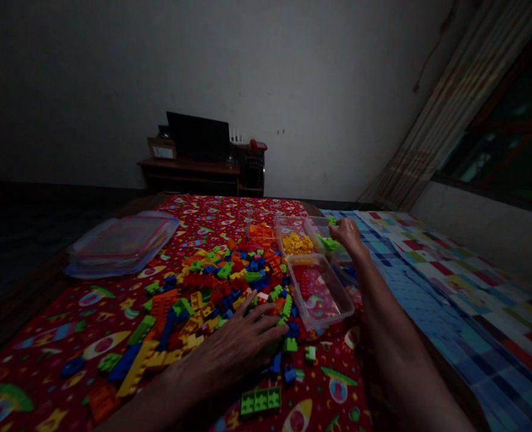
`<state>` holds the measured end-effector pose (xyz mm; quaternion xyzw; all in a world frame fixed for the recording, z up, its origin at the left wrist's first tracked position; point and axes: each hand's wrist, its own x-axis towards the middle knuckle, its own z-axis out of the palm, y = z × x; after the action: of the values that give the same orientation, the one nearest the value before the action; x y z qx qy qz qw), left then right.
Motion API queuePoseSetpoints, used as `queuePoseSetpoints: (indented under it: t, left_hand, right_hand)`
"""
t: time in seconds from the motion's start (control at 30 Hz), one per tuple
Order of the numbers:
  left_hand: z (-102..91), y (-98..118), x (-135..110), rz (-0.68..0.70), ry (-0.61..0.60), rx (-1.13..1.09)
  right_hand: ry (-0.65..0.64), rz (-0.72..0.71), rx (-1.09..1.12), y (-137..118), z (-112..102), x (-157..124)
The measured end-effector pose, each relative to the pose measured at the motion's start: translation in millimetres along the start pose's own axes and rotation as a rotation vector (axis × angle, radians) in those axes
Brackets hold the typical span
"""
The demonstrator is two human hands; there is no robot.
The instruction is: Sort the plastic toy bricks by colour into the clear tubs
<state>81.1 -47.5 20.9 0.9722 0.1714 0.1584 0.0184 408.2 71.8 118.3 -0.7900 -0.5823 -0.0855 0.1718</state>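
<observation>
A large pile of mixed plastic toy building bricks covers the middle of the cloth. My left hand lies over the pile's near side, fingers spread and touching bricks. My right hand is above the clear box of green bricks. Its fingers are closed at a green brick, partly hidden by them. Around that box stand others: orange bricks, yellow bricks, red bricks in the nearest box, and blue bricks behind my right forearm.
Stacked clear lids lie at the left on the red patterned cloth. A green brick sits near the front. To the right is a checkered, quilted surface. A desk with a dark monitor stands against the wall.
</observation>
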Motion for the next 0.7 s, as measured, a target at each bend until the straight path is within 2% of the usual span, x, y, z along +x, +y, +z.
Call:
queuePoseSetpoints:
  t: [0.1,0.23,0.3,0.4,0.5,0.57,0.63,0.7]
  left_hand:
    - [7.9,-0.7,-0.7,-0.003,0.065,0.028]
    - [3.0,-1.9,2.5,-0.044,0.143,0.022]
    - [-3.7,-5.9,4.5,-0.065,0.196,0.022]
    - [-15.9,-14.4,4.9,-0.1,0.222,0.051]
    - [-27.6,-22.3,1.7,-0.156,0.171,0.069]
    - [-34.0,-27.8,-1.3,-0.185,0.148,0.051]
    - [-39.3,-34.6,-4.5,-0.205,0.123,0.011]
    - [-43.7,-42.8,-7.8,-0.228,0.095,-0.037]
  right_hand:
    - [-0.047,0.064,0.024,9.1,0.7,5.4]
    - [0.049,-0.032,0.161,-3.4,-2.1,-15.5]
    - [0.034,-0.151,0.297,-18.6,-5.0,-35.6]
    - [-0.153,-0.4,0.452,-45.7,-11.0,-71.8]
    - [-0.395,-0.687,0.406,-67.6,-17.2,-109.7]
    - [-0.489,-0.83,0.312,-74.7,-16.7,-135.9]
    - [-0.451,-0.933,0.234,-75.6,-9.5,-162.8]
    - [-0.313,-0.999,0.212,-72.9,2.9,-187.1]
